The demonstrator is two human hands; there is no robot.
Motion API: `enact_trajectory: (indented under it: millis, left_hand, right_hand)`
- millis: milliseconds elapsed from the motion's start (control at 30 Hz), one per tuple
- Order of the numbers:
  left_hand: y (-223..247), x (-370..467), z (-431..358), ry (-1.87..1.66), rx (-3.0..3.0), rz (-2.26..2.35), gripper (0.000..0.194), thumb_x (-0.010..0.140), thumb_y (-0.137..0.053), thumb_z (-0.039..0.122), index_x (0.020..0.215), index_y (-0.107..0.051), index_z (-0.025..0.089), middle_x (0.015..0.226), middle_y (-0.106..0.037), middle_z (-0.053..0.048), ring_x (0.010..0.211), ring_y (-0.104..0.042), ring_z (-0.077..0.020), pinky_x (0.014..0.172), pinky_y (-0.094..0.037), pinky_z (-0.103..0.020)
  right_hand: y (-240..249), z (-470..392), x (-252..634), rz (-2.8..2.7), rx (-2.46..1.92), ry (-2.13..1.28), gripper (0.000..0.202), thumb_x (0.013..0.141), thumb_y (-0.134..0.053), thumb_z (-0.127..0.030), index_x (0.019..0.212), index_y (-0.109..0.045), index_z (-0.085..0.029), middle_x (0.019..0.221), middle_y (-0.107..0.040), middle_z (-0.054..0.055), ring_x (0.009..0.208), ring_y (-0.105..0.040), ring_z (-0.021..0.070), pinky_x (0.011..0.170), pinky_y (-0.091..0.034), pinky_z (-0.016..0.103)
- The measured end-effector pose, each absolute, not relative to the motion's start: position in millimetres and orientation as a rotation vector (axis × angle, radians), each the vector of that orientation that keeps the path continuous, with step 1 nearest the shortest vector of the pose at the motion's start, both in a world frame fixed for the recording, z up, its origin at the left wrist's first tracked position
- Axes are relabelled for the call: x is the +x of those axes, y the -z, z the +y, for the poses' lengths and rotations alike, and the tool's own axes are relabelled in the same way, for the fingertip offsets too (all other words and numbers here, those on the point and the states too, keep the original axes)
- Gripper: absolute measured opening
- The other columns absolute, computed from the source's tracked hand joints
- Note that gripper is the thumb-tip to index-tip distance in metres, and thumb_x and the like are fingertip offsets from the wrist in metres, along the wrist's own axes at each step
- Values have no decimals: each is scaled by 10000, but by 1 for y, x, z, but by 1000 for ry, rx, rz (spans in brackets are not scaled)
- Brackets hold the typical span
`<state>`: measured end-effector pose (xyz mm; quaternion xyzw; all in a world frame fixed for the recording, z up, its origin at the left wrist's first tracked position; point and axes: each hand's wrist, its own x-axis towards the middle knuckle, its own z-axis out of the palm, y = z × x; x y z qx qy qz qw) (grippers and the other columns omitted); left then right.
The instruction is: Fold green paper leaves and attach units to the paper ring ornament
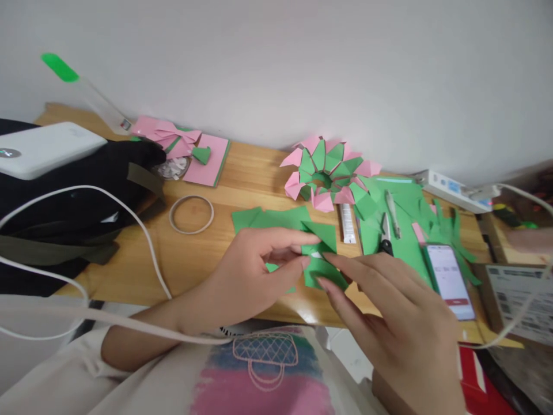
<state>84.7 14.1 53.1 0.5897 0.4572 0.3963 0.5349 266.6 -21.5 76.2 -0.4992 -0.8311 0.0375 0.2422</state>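
Note:
Between my two hands, above the front of the table, is a folded piece of green paper [318, 275] with a small white patch near its middle. My left hand [263, 271] grips its left side between thumb and forefinger. From the right, my right hand [393, 305] has forefinger and thumb on the paper's right edge, pinching it. Several green paper pieces [280, 218] lie behind the left hand. Farther back stands a ring of folded green and pink paper [318, 155]. A white glue tube [347, 223] lies just in front of that ring.
On the right are scissors [386, 230], a clear pen-like tool [393, 214], green sheets [372, 233], a lit phone [450, 282] and a power strip [451, 187]. At left lie a tape ring [210, 220], pink paper [211, 158] and a white power bank [47, 150] on dark cloth. A white cable [147, 236] crosses the left side.

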Motion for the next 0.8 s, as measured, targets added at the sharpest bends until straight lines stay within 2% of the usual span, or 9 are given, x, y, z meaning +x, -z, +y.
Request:
enact_trajectory:
  millis: [133,333,600,800]
  left_hand:
    - [-54,87,13,-983,1436,1061,231,794,-644,111,992,-755,154,865,-791,-36,745,-739,-150,667,-619,-201]
    - [-56,88,10,-1034,1555,1063,263,792,-629,67,959,-758,223,921,-792,-2,747,-745,-148,683,-636,-218]
    - [-59,89,9,-1115,1795,1140,188,811,-626,80,913,-747,182,875,-796,-1,695,-729,-112,598,-589,-148]
    - [-61,90,8,-1147,1781,1116,186,809,-622,67,916,-737,167,799,-784,1,646,-708,-93,454,-517,-100]
  right_hand:
    - [-71,-22,262,-2217,-1379,-75,189,906,-630,-206,1084,-660,-149,866,-658,39,758,-602,149,662,-449,295]
    - [-66,-24,257,-2093,-1411,-27,152,869,-658,-116,1013,-690,-157,863,-641,28,745,-598,110,664,-461,252]
    - [-62,-28,254,-1975,-1349,3,174,796,-714,-31,936,-684,-131,873,-666,37,774,-614,114,698,-487,257]
    - [-61,-28,255,-1970,-1323,-3,194,780,-729,-27,943,-685,-124,874,-674,44,776,-622,129,679,-500,274]
